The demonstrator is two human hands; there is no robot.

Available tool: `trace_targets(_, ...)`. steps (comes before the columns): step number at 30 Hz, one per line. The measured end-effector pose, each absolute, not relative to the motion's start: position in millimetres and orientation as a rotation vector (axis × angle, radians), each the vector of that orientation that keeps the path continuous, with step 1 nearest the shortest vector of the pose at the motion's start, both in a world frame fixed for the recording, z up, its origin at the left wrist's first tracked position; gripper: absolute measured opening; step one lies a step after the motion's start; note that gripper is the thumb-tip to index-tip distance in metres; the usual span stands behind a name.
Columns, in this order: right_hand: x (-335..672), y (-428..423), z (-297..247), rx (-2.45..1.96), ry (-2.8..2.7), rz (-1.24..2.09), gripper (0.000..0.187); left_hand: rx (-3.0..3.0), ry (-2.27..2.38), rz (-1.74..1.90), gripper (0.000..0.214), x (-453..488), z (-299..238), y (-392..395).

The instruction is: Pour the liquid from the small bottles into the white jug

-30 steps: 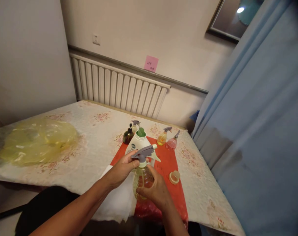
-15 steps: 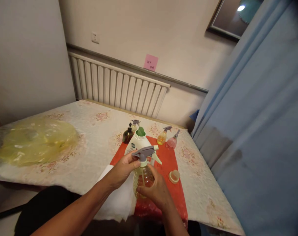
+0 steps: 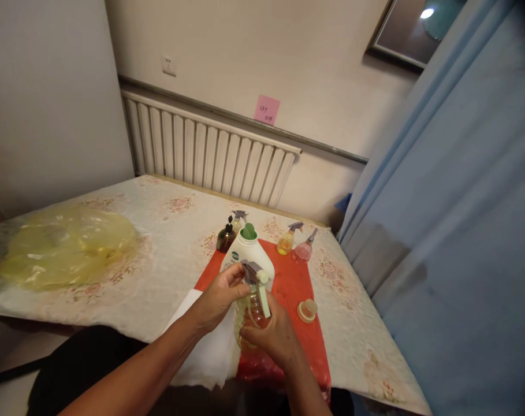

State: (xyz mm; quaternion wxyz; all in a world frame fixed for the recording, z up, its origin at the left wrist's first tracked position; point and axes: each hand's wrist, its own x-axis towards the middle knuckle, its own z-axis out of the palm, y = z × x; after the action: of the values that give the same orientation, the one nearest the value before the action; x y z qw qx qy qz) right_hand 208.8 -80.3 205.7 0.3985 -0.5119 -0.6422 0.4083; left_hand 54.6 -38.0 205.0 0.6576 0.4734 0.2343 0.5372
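Note:
A clear yellowish spray bottle (image 3: 245, 323) stands upright between my hands, near the front of a red cloth (image 3: 294, 346). The fingers of my left hand (image 3: 225, 292) are closed around the neck of its grey and pale green spray head (image 3: 254, 274). Lower down, my right hand (image 3: 271, 335) grips the bottle's body, thumb at the front. The trigger now points toward me and to the right. Just behind is a white jug (image 3: 251, 251) with a green piece in its open mouth. A pale cap (image 3: 306, 311) lies to the right on the cloth.
Behind the jug stand a dark pump bottle (image 3: 225, 238) and another sprayer. Spray bottles with yellow (image 3: 285, 242) and pink (image 3: 303, 251) liquid are at the back right. White paper or cloth (image 3: 201, 358) lies front left, a yellow plastic bag (image 3: 67, 245) far left.
The spray head has turned on the bottle, its nozzle swinging from pointing right to pointing more toward me. Both hands stay in nearly the same place.

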Motion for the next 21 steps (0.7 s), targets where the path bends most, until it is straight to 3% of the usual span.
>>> trace_targets(11,207.3,-81.3,207.4,-1.286,-1.587,1.058,0.068,1.092,0.611,1.220,0.043,49.8,198.6,-37.5)
trace_targets(16,207.2,-82.8,208.5,-1.194,-1.561,1.180,0.059,1.258,0.637,1.213,0.032,45.4,206.6,-37.8)
trace_targets(21,205.5,-83.4,208.8,-1.188,-1.563,1.173,0.055,1.259,0.608,1.210,0.038,45.3,202.2,-38.4)
